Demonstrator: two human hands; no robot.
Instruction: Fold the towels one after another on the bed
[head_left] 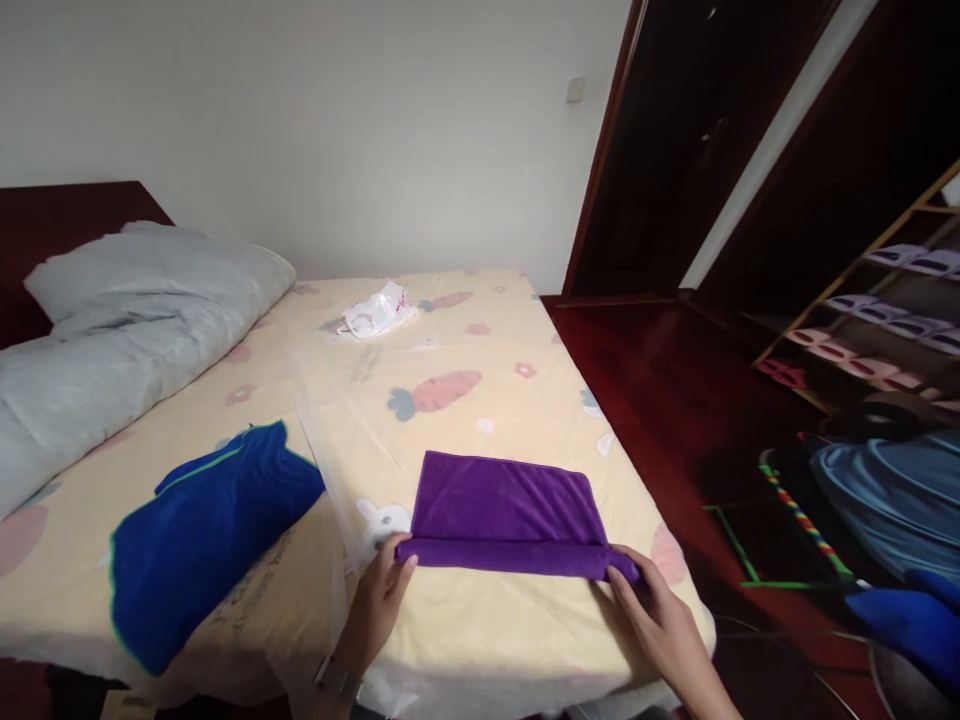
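A purple towel (510, 500) lies on the bed, its near edge rolled into a tube and its far part flat. My left hand (380, 590) pinches the left end of the roll between thumb and fingers. At the right end, my right hand (651, 600) grips the roll the same way, thumb on the near side. To the left of my left hand lies a crumpled blue towel (217, 530) with green edging, touched by neither hand.
The bed (517, 630) has a cream sheet with carrot and rabbit prints. A grey quilt (150, 310) is heaped at the left, and a white plastic bag (380, 310) lies farther back. Right of the bed are dark red floor, a shoe rack (862, 280) and blue fabric (900, 490).
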